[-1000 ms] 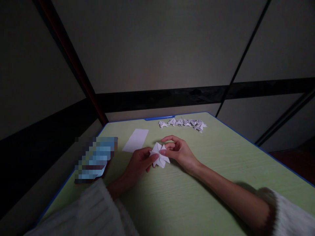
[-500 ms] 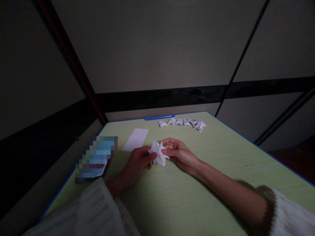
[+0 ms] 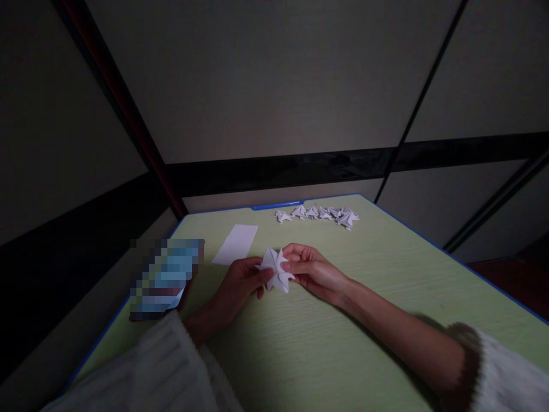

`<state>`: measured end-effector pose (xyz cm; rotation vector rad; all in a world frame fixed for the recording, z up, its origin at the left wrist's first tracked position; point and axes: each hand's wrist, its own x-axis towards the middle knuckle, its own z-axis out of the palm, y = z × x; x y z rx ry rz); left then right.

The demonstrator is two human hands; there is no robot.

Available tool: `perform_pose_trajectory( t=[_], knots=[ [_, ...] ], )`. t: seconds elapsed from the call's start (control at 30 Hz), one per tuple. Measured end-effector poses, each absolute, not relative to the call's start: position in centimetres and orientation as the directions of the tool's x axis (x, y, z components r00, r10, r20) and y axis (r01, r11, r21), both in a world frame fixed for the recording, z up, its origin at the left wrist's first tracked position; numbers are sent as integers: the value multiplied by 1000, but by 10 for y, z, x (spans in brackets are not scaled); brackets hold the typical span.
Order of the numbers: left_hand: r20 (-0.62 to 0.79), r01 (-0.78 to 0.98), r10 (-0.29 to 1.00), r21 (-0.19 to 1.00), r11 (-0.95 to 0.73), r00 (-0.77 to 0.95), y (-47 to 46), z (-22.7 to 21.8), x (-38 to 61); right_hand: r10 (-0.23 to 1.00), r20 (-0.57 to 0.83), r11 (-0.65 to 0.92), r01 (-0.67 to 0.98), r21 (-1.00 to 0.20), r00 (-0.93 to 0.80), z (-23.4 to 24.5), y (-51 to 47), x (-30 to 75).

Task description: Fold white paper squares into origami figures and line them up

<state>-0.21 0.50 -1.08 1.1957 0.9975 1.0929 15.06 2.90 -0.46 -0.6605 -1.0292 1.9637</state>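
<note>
Covering both sides of a white, spiky folded-paper figure (image 3: pixel 275 269), the left hand (image 3: pixel 240 283) and right hand (image 3: pixel 315 272) pinch it closed-fingered, low over the middle of the pale green, blue-edged surface (image 3: pixel 343 343). Dim light blurs its creases. A pixelated block (image 3: pixel 165 277) at the left cannot be made out. The figure's points fan outward; no long axis is clear. A flat white paper rectangle (image 3: pixel 235 244) lies beyond, and a row of small white folded-paper pieces (image 3: pixel 317 214) lines the far edge.

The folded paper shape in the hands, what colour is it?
White. The folded paper shape shows best in the head view.
</note>
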Motion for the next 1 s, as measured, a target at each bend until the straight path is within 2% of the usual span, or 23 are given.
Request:
perform_pose_trajectory(
  t=[0.4, 0.73, 1.0],
  knots=[
    [-28, -11, 975, 999, 31, 222, 2, -3, 0, 818, -63, -334, -383, -861, -571, -3, 27, 151],
    [-39, -65, 990, 997, 48, 132, 4, -2, 0, 920, -34, -214, -429, -878, -389, -4, 31, 151],
    [-27, -48, 992, 998, 34, 126, 3, 0, 0, 920, -53, -226, -418, -880, -387, -3, 31, 151]
  ],
)
